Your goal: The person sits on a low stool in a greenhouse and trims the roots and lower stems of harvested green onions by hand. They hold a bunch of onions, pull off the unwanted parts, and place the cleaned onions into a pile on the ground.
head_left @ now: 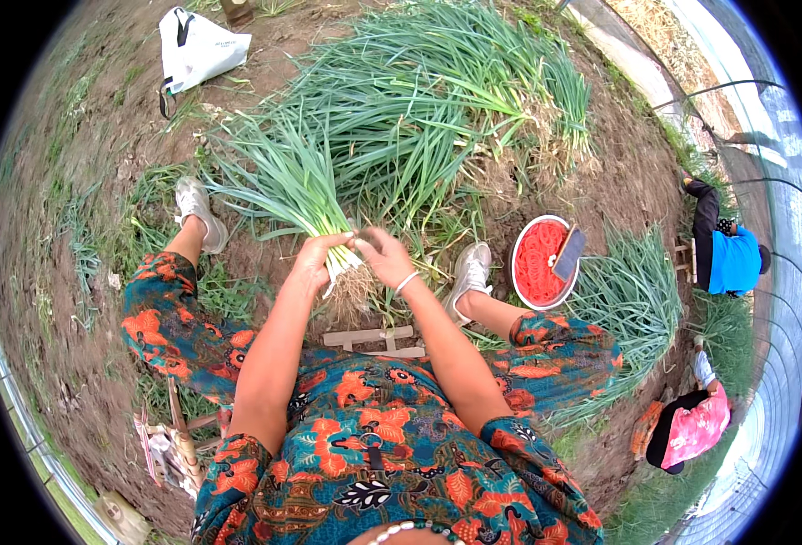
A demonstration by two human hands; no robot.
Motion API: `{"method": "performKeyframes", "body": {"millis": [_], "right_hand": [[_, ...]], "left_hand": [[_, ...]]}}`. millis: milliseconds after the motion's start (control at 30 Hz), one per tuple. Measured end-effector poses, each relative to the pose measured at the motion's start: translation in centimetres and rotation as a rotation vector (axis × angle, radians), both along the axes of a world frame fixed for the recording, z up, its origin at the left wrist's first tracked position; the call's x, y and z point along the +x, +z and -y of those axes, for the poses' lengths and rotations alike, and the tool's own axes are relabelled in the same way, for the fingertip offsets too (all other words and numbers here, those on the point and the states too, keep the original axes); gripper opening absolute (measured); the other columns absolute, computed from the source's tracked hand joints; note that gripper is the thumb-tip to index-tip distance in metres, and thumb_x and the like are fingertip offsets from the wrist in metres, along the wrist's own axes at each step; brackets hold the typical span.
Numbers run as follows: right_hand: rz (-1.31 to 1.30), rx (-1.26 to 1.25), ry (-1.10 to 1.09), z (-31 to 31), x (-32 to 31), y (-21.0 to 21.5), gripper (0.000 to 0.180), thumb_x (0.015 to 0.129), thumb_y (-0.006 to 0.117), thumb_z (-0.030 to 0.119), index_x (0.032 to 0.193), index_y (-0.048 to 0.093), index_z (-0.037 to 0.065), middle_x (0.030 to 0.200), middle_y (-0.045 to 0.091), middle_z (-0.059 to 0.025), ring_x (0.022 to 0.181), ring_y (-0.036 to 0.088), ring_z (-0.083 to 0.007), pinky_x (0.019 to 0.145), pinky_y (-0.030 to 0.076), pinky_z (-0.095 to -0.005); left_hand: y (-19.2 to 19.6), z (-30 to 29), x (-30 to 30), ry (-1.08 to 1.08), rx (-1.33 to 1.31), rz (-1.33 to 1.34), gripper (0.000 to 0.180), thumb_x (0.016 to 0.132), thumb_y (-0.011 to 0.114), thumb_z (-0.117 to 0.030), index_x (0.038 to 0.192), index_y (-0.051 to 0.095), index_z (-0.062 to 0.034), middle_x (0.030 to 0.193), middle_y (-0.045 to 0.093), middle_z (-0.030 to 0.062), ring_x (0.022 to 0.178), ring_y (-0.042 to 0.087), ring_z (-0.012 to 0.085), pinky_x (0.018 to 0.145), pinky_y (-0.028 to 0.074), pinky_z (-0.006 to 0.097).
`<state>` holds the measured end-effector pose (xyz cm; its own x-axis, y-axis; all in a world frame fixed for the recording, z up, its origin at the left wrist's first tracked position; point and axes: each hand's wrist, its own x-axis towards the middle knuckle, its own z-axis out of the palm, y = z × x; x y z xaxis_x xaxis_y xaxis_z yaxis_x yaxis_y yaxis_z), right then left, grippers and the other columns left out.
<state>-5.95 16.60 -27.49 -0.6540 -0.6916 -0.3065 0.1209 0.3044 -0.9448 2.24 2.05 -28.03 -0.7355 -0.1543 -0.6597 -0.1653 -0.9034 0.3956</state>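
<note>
A bunch of green onions (317, 186) slants up and away from my hands, its white stems and tangled roots (351, 289) pointing toward me. My left hand (317, 254) is wrapped around the stems just above the roots. Close on its right, my right hand (387, 259) has bent fingers pressed together at the side of the same stems; what they pinch is too small to make out. Beyond both hands spreads a large heap of green onions (401, 100), with roots showing at its right end.
Right of my right shoe (473, 277) stands a white tub (513, 263) of red rubber bands, a phone (569, 253) on its rim. More green onions (632, 291) lie beyond. A white bag (203, 54) rests far left. Two people (732, 250) work at the right.
</note>
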Motion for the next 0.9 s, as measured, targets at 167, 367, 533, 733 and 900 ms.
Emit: {"method": "performKeyframes", "body": {"millis": [167, 367, 533, 733, 900], "right_hand": [[-0.058, -0.005, -0.261, -0.2, -0.4, -1.0, 0.02, 0.089, 0.058, 0.016, 0.082, 0.064, -0.002, 0.068, 0.06, -0.0014, 0.063, 0.05, -0.0085, 0.059, 0.043, -0.0266], [-0.448, 0.253, -0.286, -0.6, -0.2, -0.4, 0.022, 0.075, 0.066, 0.025, 0.073, 0.06, 0.003, 0.062, 0.057, -0.0134, 0.052, 0.053, -0.0273, 0.051, 0.042, -0.0367], [-0.837, 0.248, 0.061, -0.2, 1.2, 0.3, 0.02, 0.074, 0.064, 0.029, 0.077, 0.062, 0.01, 0.073, 0.06, -0.0107, 0.067, 0.06, -0.03, 0.058, 0.047, -0.0408], [-0.713, 0.643, 0.027, -4.4, -2.9, 0.4, 0.024, 0.072, 0.06, 0.032, 0.073, 0.067, 0.01, 0.073, 0.064, -0.0153, 0.07, 0.062, -0.0337, 0.063, 0.049, -0.0428], [-0.613, 0.768, -0.157, -6.7, -4.6, -1.9, 0.03, 0.072, 0.058, 0.032, 0.081, 0.069, 0.005, 0.083, 0.065, -0.0186, 0.081, 0.061, -0.037, 0.074, 0.049, -0.0437]], "left_hand": [[0.0, 0.9, 0.8, 0.028, -0.039, 0.088, 0.023, 0.081, 0.058, 0.005, 0.103, 0.05, 0.003, 0.09, 0.064, 0.0155, 0.071, 0.063, 0.0185, 0.063, 0.055, 0.031], [-0.9, 0.2, 0.6, -0.022, -0.033, 0.061, 0.022, 0.081, 0.06, 0.003, 0.102, 0.055, 0.0022, 0.09, 0.065, 0.0127, 0.069, 0.062, 0.0156, 0.061, 0.055, 0.029], [-1.2, -0.9, 0.6, -0.041, -0.023, 0.027, 0.019, 0.076, 0.067, 0.003, 0.095, 0.06, 0.0027, 0.088, 0.066, 0.0143, 0.069, 0.064, 0.018, 0.062, 0.056, 0.03], [-0.6, 1.2, 0.3, 0.143, -0.154, 0.034, 0.019, 0.077, 0.061, 0.006, 0.096, 0.058, 0.0095, 0.083, 0.064, 0.0146, 0.069, 0.064, 0.0193, 0.062, 0.056, 0.03], [-0.7, 0.5, 0.2, 0.065, -0.149, 0.008, 0.022, 0.074, 0.061, 0.011, 0.095, 0.055, 0.0095, 0.084, 0.063, 0.018, 0.07, 0.066, 0.0247, 0.064, 0.058, 0.032]]}}
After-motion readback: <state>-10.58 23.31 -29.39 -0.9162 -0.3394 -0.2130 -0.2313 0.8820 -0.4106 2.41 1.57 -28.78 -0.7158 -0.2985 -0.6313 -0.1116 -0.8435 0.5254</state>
